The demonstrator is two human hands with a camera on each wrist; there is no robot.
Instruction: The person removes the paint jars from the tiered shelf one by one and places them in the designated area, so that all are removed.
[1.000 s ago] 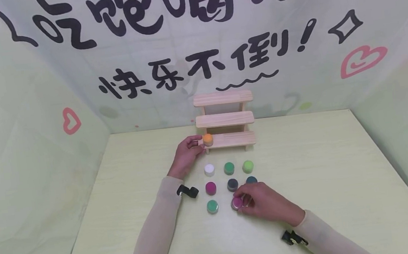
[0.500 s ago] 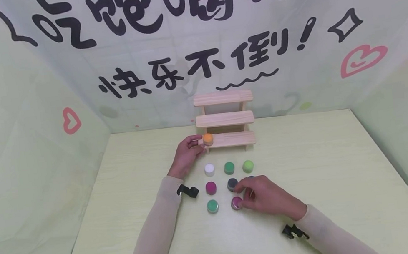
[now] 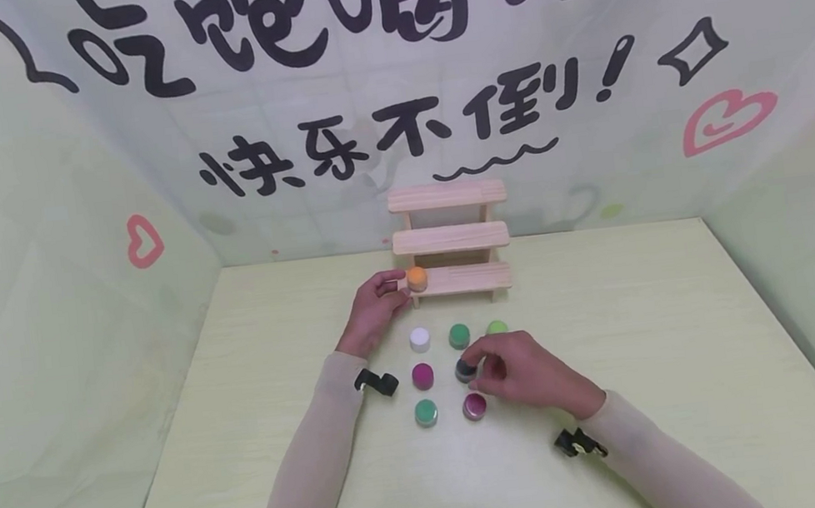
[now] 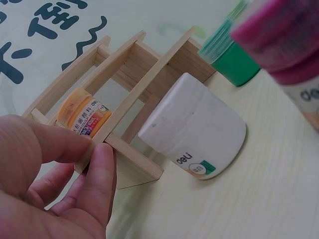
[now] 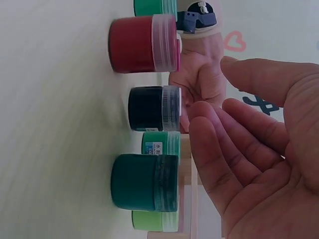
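Note:
My left hand (image 3: 371,313) pinches the left end of the lowest step of a three-tier wooden display stand (image 3: 467,279). In the left wrist view, the thumb and fingers (image 4: 99,174) grip that board's end, close beside an orange paint jar (image 4: 79,112) standing on it. My right hand (image 3: 530,370) hovers over a dark paint jar (image 3: 464,374), fingers loosely bent. The right wrist view has the dark jar upright on the table, fingertips (image 5: 199,112) near its lid, nothing held. A purple-red paint jar (image 3: 474,406) stands nearer the body; a teal jar (image 5: 134,181) is hidden from the head view.
Other paint jars stand in rows before the stand: white (image 3: 420,339), green (image 3: 460,336), light green (image 3: 496,328), magenta (image 3: 423,376) and sea-green (image 3: 426,413). A printed cloth backdrop (image 3: 283,218) rises behind the table (image 3: 608,290).
My right hand has let go of the purple-red jar and moved away from the body, to over the dark jar. The left hand keeps its grip on the stand.

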